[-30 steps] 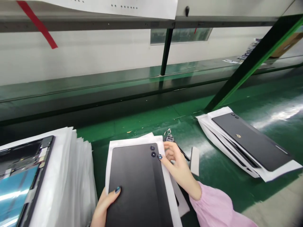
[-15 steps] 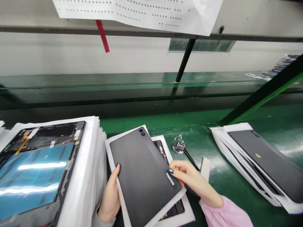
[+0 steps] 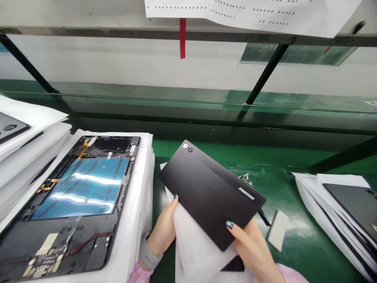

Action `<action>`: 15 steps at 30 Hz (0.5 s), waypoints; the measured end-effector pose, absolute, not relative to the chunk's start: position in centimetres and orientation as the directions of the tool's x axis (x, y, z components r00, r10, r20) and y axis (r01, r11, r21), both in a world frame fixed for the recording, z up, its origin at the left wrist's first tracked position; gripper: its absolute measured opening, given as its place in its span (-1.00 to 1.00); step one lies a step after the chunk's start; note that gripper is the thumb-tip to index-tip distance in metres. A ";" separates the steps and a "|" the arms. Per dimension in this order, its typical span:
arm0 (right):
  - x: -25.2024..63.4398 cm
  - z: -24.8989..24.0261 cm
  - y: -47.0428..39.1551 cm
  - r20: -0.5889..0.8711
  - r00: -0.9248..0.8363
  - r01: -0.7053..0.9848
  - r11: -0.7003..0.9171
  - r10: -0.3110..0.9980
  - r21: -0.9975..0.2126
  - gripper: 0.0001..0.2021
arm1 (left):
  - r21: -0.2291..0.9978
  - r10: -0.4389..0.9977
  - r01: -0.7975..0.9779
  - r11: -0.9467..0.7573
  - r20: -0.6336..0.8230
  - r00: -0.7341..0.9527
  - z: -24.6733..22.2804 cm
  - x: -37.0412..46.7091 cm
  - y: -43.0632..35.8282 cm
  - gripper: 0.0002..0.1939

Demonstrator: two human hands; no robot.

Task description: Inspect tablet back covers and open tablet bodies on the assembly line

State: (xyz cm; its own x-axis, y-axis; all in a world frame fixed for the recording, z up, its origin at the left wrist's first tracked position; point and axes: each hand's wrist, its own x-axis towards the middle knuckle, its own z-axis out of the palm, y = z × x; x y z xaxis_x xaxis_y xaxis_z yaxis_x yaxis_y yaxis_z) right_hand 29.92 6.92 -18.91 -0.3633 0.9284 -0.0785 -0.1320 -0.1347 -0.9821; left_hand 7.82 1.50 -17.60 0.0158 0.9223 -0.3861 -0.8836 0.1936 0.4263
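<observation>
A dark grey tablet back cover [image 3: 206, 192] is held tilted, its outer face up, with camera lenses at the far left corner and a pale logo at the right end. My left hand [image 3: 163, 228], wearing a grey wristband, has its thumb over the left long edge; its other fingers are hidden beneath. My right hand [image 3: 255, 247] grips the near right corner, thumb on top. White sheets [image 3: 194, 239] lie under the cover, and part of a dark piece [image 3: 235, 264] shows among them.
On the left rises a stack with white sheets [image 3: 138, 212], topped by an opened tablet housing [image 3: 97, 236] with a blue-filmed battery [image 3: 88, 188]. A white block [image 3: 277, 230] rests on the green bench [image 3: 297, 239]. Another sheet-wrapped stack [image 3: 326, 220] stands right.
The cover has come up off its white sheet and turned, its logo end swinging right. My right hand has moved down to the near right corner. The view has shifted left.
</observation>
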 end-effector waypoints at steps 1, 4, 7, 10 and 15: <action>30.3 -19.2 7.1 -0.003 -0.319 -0.101 -0.038 0.948 -0.994 -0.54 | 0.410 0.921 -0.887 0.213 -0.386 0.042 -17.4 7.8 1.5 -0.42; 31.0 -18.8 8.0 0.373 -0.370 0.090 0.433 0.851 -0.897 -0.67 | 0.368 0.923 -0.909 0.196 -0.383 0.043 -16.9 7.6 1.6 -0.33; 30.1 -17.5 8.6 0.613 -0.643 0.165 0.865 0.459 -0.475 -0.50 | 0.355 0.936 -0.926 0.130 -0.352 -0.003 -16.5 7.5 1.7 -0.30; 28.5 -16.6 8.4 0.545 -0.805 0.193 0.972 0.235 -0.134 -0.41 | 0.396 0.926 -0.907 0.144 -0.377 -0.018 -16.2 7.6 1.7 -0.34; 27.8 -16.6 7.7 0.505 -0.834 0.151 0.972 0.223 -0.181 -0.45 | 0.461 0.880 -0.877 0.136 -0.463 -0.107 -16.0 7.6 1.5 -0.60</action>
State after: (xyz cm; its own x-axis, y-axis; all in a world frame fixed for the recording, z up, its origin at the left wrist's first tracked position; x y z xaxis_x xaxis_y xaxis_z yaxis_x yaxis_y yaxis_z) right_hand 27.78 7.70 -16.62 -0.8338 0.2234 0.5048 0.1507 0.9719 -0.1811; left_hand 7.61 1.48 -15.97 -0.1074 0.8799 -0.4628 -0.8767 0.1357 0.4614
